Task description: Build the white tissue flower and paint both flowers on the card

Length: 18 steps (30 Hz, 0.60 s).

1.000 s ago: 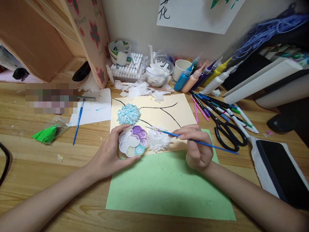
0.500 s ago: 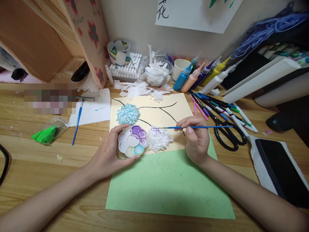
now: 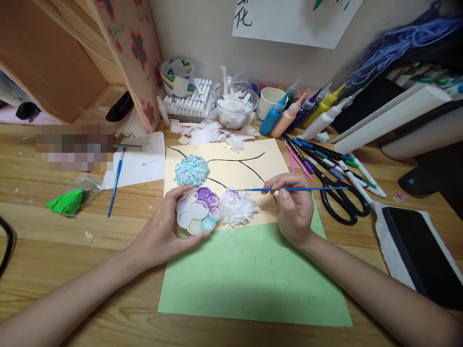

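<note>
My left hand point(image 3: 159, 224) grips a white flower-shaped paint palette point(image 3: 186, 214) by its edge, with purple, turquoise and pale yellow paint in its wells. Between the fingers of my right hand point(image 3: 294, 207) is a thin blue paintbrush point(image 3: 307, 189), its tip at the upper edge of a white paper flower point(image 3: 240, 212). Purple marks show on that edge. A blue-tinted paper flower point(image 3: 191, 169) sits just above the palette. Both flowers lie on a cream sheet point(image 3: 231, 149) with black branch lines, which overlaps a green sheet point(image 3: 253, 279).
Black scissors point(image 3: 342, 205) and several pens lie to the right, by a dark phone-like slab point(image 3: 423, 255). Paint bottles point(image 3: 273, 118), a bowl of paper scraps point(image 3: 237, 108) and markers point(image 3: 191, 103) stand at the back. Another paintbrush point(image 3: 115, 185) and a bright green lump point(image 3: 68, 200) lie left.
Slightly more purple seems to show on the top of the white paper flower. Both hands, the palette and the paintbrush have stayed almost in place.
</note>
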Motion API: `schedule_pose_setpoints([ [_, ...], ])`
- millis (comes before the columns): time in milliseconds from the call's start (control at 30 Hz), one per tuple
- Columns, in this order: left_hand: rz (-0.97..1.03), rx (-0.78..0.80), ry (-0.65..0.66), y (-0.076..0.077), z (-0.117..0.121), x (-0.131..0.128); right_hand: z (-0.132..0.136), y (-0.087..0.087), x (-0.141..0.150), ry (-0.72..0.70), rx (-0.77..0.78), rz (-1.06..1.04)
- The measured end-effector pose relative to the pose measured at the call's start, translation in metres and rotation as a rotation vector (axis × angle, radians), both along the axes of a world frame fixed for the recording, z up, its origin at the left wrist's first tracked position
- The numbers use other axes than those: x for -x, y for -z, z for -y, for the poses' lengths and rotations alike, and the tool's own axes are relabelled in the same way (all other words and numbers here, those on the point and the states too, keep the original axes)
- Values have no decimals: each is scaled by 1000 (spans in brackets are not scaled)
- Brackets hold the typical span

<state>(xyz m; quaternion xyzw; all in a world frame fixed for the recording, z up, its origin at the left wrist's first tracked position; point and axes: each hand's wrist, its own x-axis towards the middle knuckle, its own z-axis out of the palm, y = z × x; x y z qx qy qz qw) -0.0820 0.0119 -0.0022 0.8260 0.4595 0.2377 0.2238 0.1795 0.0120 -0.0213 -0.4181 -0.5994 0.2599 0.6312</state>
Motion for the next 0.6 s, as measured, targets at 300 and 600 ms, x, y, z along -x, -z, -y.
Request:
schedule_pose_setpoints([
  [300,-13,2,-3,0,0,1,0,-1,1,-8,9,9],
  [600,-13,7,7,0,0,0,0,0,0,7,27,27],
])
